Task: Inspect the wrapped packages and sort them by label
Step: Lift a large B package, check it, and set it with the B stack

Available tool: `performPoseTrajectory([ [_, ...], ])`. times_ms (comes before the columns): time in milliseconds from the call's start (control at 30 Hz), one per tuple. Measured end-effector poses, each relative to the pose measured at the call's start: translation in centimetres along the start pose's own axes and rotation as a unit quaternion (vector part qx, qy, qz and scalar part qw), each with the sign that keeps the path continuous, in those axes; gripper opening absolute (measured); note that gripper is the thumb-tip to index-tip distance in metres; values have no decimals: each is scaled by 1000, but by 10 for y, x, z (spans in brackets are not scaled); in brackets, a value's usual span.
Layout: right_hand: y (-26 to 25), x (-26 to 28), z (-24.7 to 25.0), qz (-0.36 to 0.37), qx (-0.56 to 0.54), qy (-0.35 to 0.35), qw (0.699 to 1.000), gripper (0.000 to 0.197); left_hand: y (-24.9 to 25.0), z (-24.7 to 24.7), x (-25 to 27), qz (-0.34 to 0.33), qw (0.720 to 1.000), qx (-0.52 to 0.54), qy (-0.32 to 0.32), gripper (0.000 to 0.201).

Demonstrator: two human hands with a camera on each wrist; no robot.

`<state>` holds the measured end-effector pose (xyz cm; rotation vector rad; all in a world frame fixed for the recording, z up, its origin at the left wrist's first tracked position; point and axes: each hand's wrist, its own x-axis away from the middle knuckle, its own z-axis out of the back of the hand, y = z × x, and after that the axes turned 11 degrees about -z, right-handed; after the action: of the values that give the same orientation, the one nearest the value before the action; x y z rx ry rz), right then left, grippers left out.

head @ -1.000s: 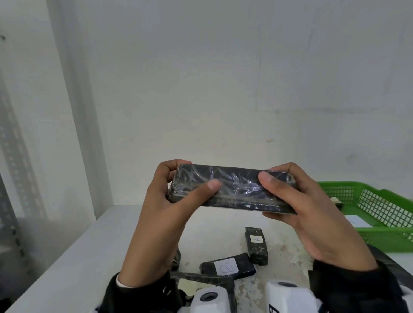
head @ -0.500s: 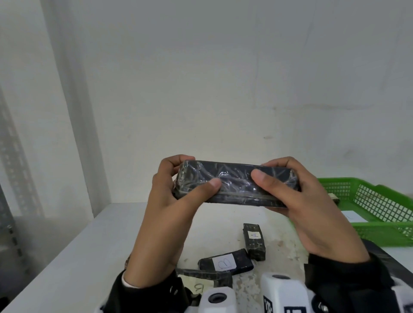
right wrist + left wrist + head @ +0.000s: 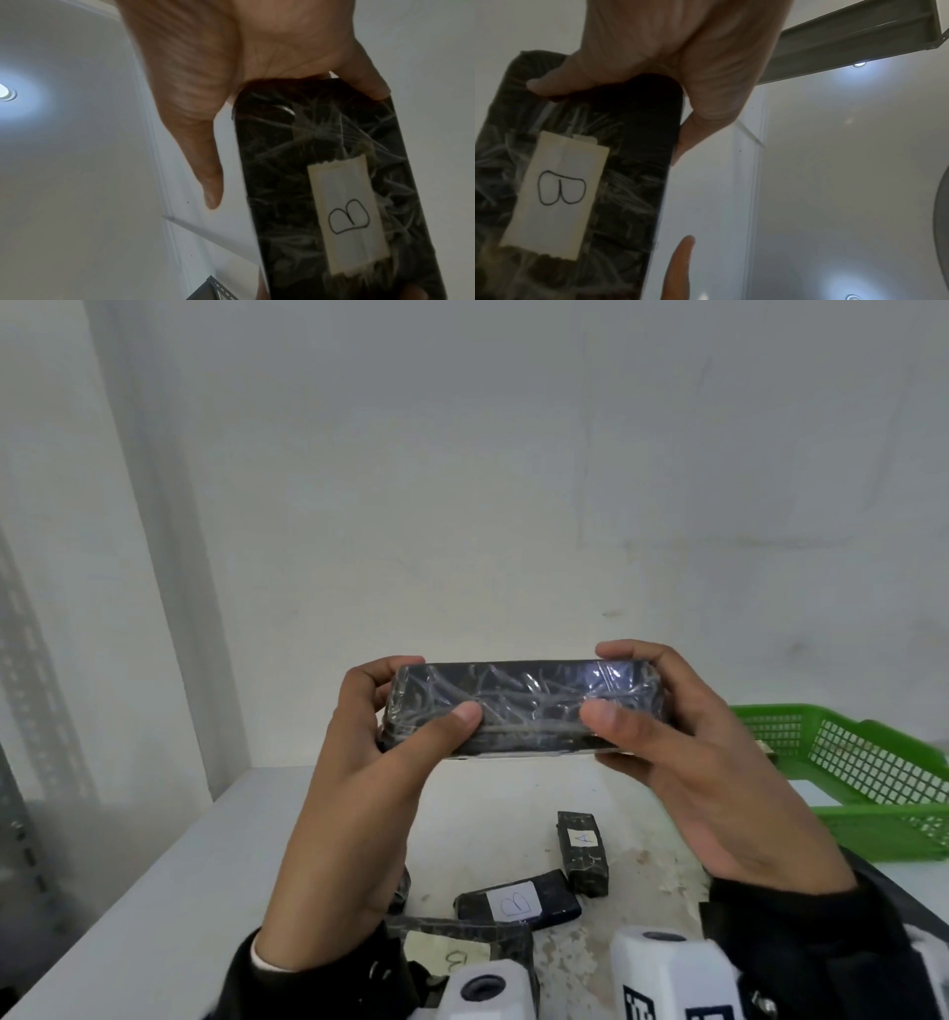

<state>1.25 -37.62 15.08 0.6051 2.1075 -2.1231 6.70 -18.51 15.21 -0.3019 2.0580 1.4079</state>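
Nearest the head camera, two white wrist-camera housings point(image 3: 485, 994) at the bottom edge, above black sleeves point(image 3: 806, 942). Just beyond, on the white table point(image 3: 154, 891), three dark wrapped packages: one with a paper label B point(image 3: 464, 948) partly hidden under the left wrist, a second labelled B point(image 3: 518, 901) lying flat beside it, and a third labelled A point(image 3: 583, 852) a little farther back, its near end close to the second. Raised above these, clear of the table, a long black package in wrinkled clear film point(image 3: 518, 708), held level and broadside between both hands. Left hand point(image 3: 359, 788) gripping the package's left end, thumb pressed across the near face, fingers curled over the top edge. Right hand point(image 3: 719, 773) gripping the right end likewise, thumb on the near face, fingers wrapped behind. On the side turned away from the head camera, seen from both wrist views, a pale paper label point(image 3: 554, 194) with a hand-drawn letter B. Farther right, a green mesh plastic basket point(image 3: 873, 762) on the table, with a white sheet on its floor. Behind all, a plain white wall point(image 3: 513, 480) and a grey perforated metal upright point(image 3: 31, 660) at far left.
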Motion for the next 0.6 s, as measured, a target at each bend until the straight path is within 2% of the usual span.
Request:
performPoseTrajectory([
  [100, 0, -1, -1, 16, 4, 10, 1000, 65, 1, 0, -1, 11, 1000, 8, 0, 65],
  [167, -1, 1, -2, 33, 7, 19, 999, 60, 1, 1, -2, 12, 1000, 13, -9, 58],
  [367, 1, 2, -6, 37, 40, 14, 998, 73, 5, 2, -2, -1, 999, 43, 22, 47],
  [500, 2, 0, -7, 52, 53, 22, 997, 65, 4, 1, -4, 8, 998, 44, 35, 44],
  [600, 1, 2, -6, 62, 61, 16, 996, 63, 3, 1, -4, 3, 998, 46, 49, 29],
])
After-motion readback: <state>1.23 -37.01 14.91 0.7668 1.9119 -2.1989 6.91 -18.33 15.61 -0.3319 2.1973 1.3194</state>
